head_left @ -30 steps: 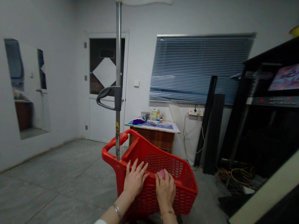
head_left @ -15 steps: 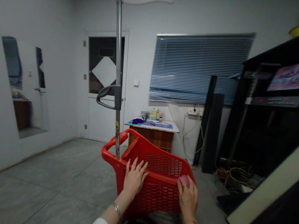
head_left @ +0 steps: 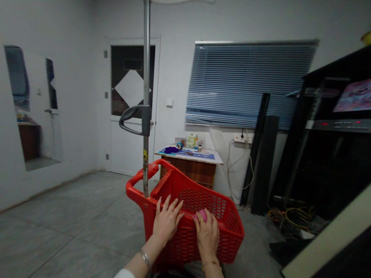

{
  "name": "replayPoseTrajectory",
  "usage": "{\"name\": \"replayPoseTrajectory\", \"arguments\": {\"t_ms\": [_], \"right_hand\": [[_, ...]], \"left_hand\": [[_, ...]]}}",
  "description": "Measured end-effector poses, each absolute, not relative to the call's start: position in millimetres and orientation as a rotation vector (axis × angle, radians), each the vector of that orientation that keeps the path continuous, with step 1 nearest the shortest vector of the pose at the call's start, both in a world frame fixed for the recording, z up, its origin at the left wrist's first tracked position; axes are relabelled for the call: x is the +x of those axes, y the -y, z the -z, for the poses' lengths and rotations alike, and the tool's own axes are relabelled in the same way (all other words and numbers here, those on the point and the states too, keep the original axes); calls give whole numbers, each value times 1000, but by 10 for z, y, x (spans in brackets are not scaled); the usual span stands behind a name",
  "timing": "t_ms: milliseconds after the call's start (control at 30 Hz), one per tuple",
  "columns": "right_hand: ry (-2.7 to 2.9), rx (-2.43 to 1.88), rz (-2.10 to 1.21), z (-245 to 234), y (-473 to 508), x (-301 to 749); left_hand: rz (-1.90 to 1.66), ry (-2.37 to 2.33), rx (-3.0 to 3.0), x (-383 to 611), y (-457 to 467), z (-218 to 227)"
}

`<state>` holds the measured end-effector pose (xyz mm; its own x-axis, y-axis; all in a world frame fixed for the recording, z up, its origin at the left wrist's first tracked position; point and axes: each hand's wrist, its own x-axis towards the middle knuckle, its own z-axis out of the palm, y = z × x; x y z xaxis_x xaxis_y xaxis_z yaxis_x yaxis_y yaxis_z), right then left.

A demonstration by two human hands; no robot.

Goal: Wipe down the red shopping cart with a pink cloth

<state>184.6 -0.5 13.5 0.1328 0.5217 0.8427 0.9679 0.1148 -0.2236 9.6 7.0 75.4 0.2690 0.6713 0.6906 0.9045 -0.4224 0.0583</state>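
Note:
A red plastic shopping cart [head_left: 227, 246] stands right in front of me, its basket walls full of small slots. My left hand [head_left: 166, 221] lies with fingers spread on the cart's near rim, close to the handle end. Further right along the same rim, my right hand [head_left: 207, 236] has its fingers curled around a small pink object [head_left: 202, 215], pressed against the rim. Most of that object is covered by the fingers, so its kind does not show. A metal pole [head_left: 147, 58] with a grey grip [head_left: 136, 120] rises from the cart's handle end.
Behind the cart, a small desk [head_left: 217, 157] carries bottles and a purple cloth. A white door [head_left: 124, 147] is at the back left. To the right stand black panels [head_left: 264, 166], a dark rack [head_left: 330, 160] and loose cables [head_left: 297, 216] on the floor.
My right hand has slid left along the cart's rim with the pink object, from the far corner toward the middle. My left hand stays where it was.

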Motion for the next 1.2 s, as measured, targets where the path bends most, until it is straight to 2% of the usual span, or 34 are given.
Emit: {"name": "replayPoseTrajectory", "arguments": {"t_ms": [433,633,967,1200], "right_hand": [[1394,-1576,667,222,196,3035],[1272,-1588,710,196,194,2809],[1471,-1468,697,-90,125,1755],[1544,-1460,672,-133,153,1953]], "left_hand": [[918,1446,-2183,85,-88,-723],[903,1443,-2164,92,-91,-719],[893,1444,-2163,107,-65,-752],[873,1444,-2173,91,-62,-765]]}}
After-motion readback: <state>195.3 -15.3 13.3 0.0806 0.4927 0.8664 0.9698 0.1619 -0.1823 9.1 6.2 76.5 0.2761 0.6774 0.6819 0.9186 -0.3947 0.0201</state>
